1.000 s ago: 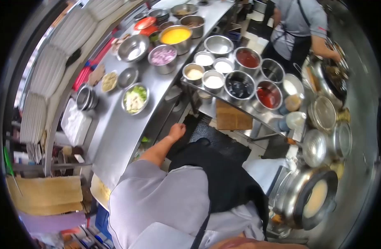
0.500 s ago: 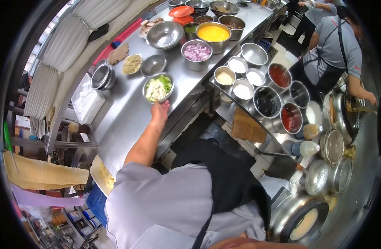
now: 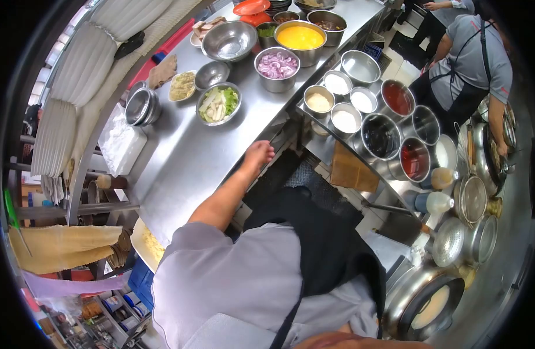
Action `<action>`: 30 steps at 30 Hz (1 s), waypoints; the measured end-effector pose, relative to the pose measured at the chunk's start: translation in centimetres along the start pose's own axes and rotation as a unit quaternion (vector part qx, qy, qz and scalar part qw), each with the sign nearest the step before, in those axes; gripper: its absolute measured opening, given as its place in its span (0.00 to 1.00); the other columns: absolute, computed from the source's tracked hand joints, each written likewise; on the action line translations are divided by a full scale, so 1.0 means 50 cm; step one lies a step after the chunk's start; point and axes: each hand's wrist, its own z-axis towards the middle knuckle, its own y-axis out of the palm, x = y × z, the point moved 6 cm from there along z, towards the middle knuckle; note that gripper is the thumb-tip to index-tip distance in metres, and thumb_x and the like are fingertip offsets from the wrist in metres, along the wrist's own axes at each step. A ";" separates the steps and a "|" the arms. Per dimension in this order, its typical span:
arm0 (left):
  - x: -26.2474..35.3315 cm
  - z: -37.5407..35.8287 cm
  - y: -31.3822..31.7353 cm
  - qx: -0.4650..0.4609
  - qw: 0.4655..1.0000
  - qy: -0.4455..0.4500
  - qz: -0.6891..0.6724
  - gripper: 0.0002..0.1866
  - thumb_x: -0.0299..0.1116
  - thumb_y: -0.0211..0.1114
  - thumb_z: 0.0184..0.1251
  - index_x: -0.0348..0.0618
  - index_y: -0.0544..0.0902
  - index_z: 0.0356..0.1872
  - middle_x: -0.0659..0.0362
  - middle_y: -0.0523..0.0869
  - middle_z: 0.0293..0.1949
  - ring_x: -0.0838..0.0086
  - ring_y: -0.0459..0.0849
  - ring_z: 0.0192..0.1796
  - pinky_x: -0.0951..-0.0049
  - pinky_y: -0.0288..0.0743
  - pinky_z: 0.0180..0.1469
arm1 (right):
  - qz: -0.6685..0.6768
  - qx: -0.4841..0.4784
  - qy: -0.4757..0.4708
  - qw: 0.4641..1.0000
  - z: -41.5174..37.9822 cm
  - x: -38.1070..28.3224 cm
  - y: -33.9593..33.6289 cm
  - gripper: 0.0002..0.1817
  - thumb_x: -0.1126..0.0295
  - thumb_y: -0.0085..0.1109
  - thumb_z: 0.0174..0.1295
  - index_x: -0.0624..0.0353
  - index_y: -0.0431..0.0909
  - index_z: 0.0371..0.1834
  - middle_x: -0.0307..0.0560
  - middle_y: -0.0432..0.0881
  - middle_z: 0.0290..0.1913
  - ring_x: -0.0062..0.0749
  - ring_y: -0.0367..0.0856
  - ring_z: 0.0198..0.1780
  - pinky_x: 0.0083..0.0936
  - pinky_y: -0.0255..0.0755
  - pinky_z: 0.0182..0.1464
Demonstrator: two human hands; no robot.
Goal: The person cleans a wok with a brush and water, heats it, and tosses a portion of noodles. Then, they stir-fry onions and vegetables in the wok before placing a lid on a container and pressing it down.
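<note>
My left hand (image 3: pixel 259 154) hovers by the front edge of the steel counter (image 3: pixel 180 168), its fingers curled in with nothing visible in them. Apart from it, up and to the left, a metal bowl (image 3: pixel 237 114) of cut pale and green vegetables (image 3: pixel 218 104) rests on the counter. Behind that bowl are an empty small metal bowl (image 3: pixel 211 74) and a steel pot of sliced red onion (image 3: pixel 277 64). My right hand is out of sight; only some bare skin shows at the bottom edge.
A pot of yellow liquid (image 3: pixel 301 38) and a large metal bowl (image 3: pixel 228 42) stand farther back. To the right, a side table holds several containers of powders and sauces, including a dark one (image 3: pixel 380 136). Beside a wok (image 3: pixel 419 305) hangs a perforated ladle (image 3: pixel 449 241). Another person (image 3: pixel 474 58) works at the right.
My left hand has let go of the vegetable bowl and drawn back to the right, its fingers curling in. The bowl stays on the counter. The view has shifted slightly.
</note>
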 end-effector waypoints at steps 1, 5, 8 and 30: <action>-0.019 -0.002 0.019 -0.025 0.996 0.038 0.074 0.16 0.32 0.55 0.68 0.36 0.75 0.54 0.53 0.83 0.39 0.70 0.84 0.38 0.71 0.80 0.38 | 0.001 0.002 -0.001 1.000 -0.002 0.000 -0.006 0.16 0.60 0.50 0.70 0.58 0.72 0.53 0.51 0.78 0.48 0.42 0.78 0.48 0.41 0.75 0.48; -0.013 -0.039 0.055 -0.084 0.868 0.266 0.410 0.16 0.31 0.57 0.66 0.34 0.78 0.51 0.49 0.84 0.39 0.67 0.86 0.41 0.66 0.79 0.40 | 0.015 0.009 -0.003 1.000 -0.007 0.000 -0.023 0.16 0.60 0.50 0.70 0.58 0.72 0.53 0.51 0.78 0.49 0.43 0.78 0.48 0.41 0.75 0.49; 0.003 -0.040 0.050 -0.100 0.784 0.376 0.484 0.14 0.30 0.58 0.63 0.34 0.79 0.48 0.46 0.83 0.38 0.57 0.84 0.41 0.60 0.77 0.43 | 0.022 0.017 -0.004 1.000 -0.012 0.007 -0.039 0.16 0.60 0.50 0.70 0.58 0.72 0.53 0.51 0.79 0.49 0.43 0.78 0.49 0.41 0.75 0.49; 0.033 -0.045 0.142 -0.177 0.757 0.428 0.461 0.11 0.26 0.61 0.59 0.35 0.81 0.42 0.47 0.81 0.34 0.51 0.80 0.41 0.58 0.74 0.46 | 0.159 0.117 -0.021 0.980 -0.056 0.066 -0.188 0.18 0.59 0.51 0.69 0.59 0.71 0.54 0.53 0.79 0.52 0.47 0.78 0.53 0.44 0.74 0.50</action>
